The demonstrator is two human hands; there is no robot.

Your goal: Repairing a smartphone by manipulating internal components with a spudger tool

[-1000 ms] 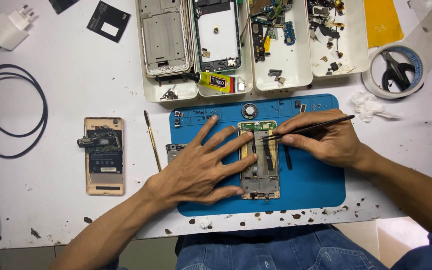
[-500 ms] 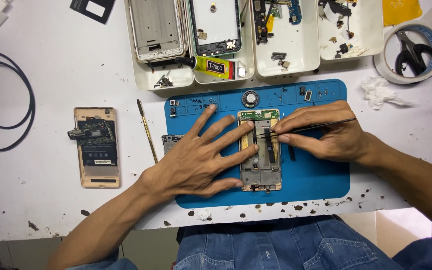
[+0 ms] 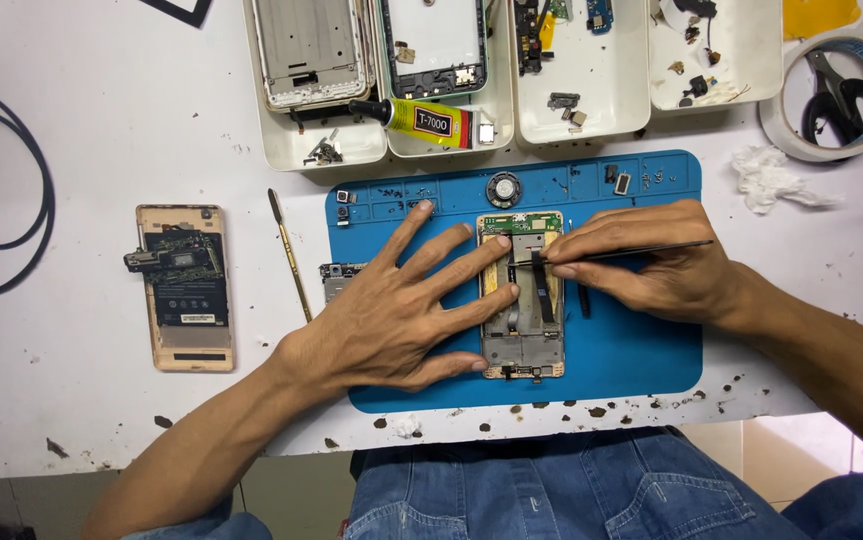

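An opened phone body [image 3: 523,340] lies upright on a blue work mat [image 3: 631,350]. My left hand [image 3: 391,310] rests flat on the mat with fingers spread, and its fingertips press the phone's left side. My right hand [image 3: 651,262] pinches thin dark tweezers [image 3: 641,250], whose tip touches the phone's upper part near a black ribbon strip [image 3: 543,290].
A second opened gold phone [image 3: 183,285] lies to the left, with a thin brush tool [image 3: 289,255] beside the mat. White trays [image 3: 591,100] at the back hold phone frames, small parts and a yellow glue tube [image 3: 421,120]. A tape roll [image 3: 836,100] with scissors is far right. Black cable [image 3: 1,190] loops at left.
The view has shifted so the table sits higher in frame. Both hands stay on the phone; the tweezers have tilted slightly flatter.
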